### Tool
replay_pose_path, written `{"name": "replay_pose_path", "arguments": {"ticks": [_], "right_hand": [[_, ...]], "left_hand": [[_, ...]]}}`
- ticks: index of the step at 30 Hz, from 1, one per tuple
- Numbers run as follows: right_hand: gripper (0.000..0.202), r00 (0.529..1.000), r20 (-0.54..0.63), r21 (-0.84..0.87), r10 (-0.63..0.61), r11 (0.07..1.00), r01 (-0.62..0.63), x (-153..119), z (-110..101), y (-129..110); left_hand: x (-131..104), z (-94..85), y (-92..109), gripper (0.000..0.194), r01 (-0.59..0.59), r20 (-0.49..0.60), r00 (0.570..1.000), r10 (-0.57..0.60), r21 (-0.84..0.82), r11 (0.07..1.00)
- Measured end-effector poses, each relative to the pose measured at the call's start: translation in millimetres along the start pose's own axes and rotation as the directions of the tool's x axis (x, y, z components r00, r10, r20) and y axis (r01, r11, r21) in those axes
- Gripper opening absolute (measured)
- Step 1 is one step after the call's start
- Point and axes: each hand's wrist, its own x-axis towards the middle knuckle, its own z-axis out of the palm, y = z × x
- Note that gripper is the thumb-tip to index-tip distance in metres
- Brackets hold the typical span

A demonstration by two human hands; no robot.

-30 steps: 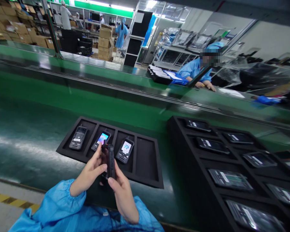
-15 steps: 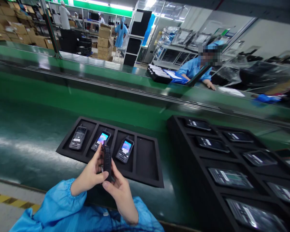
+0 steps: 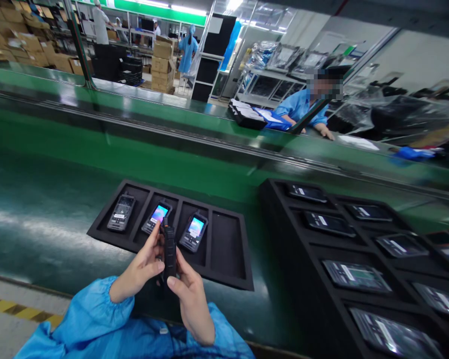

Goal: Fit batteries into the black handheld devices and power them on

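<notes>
Between my two hands is a black handheld radio [image 3: 169, 252], edge-on to me with its stubby antenna upward. My left hand [image 3: 144, 267] grips it from the left, and my right hand [image 3: 190, 294] closes on its right side and lower end. Just beyond them lies a black foam tray [image 3: 227, 284] with compartments in a row. In it, from the left, lie a radio with a dark screen [image 3: 121, 213], a radio with a lit screen [image 3: 158, 215] partly behind my fingers, and another lit radio [image 3: 193, 232]. The rightmost compartment [image 3: 227, 244] holds nothing.
A tall stack of black foam trays [image 3: 295, 249] on the right holds several flat devices with white labels. Beyond the green bench [image 3: 52, 184] runs a metal rail [image 3: 172, 130]. Across it a co-worker in blue [image 3: 295, 104] sits near a black box of white items [image 3: 247, 113].
The radio in my hands has turned slightly and shifted a little to the right. My left thumb has moved off its near face. The tray has stayed put.
</notes>
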Motion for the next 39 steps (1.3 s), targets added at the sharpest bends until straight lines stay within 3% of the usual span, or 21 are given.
{"name": "replay_pose_path", "arguments": {"ticks": [10, 18, 25, 31, 39], "right_hand": [[0.060, 0.992, 0.043, 0.107, 0.118, 0.987, -0.122, -3, -3, 12], [0.059, 0.998, 0.014, 0.079, 0.066, 0.995, -0.066, -3, -6, 16], [0.063, 0.994, 0.009, 0.110, 0.108, 0.988, -0.108, -2, -9, 13], [0.052, 0.984, -0.057, 0.125, 0.169, 0.979, -0.161, 3, -7, 5], [0.047, 0.968, -0.078, 0.272, 0.237, 0.939, -0.208, 0, -17, 11]], "left_hand": [[-1, 1.8, -5, 0.108, -0.036, 0.009, 0.999, 0.035, 0.075, 0.997], [2, -2.5, -6, 0.105, -0.032, 0.050, 0.998, 0.029, 0.055, 0.998], [5, -8.7, -7, 0.091, -0.043, 0.089, 0.995, 0.052, -0.102, 0.994], [3, 1.0, -3, 0.098, 0.043, 0.043, 0.998, -0.044, 0.025, 0.999], [3, 5.6, -15, 0.102, 0.043, 0.119, 0.990, -0.071, 0.218, 0.975]]}}
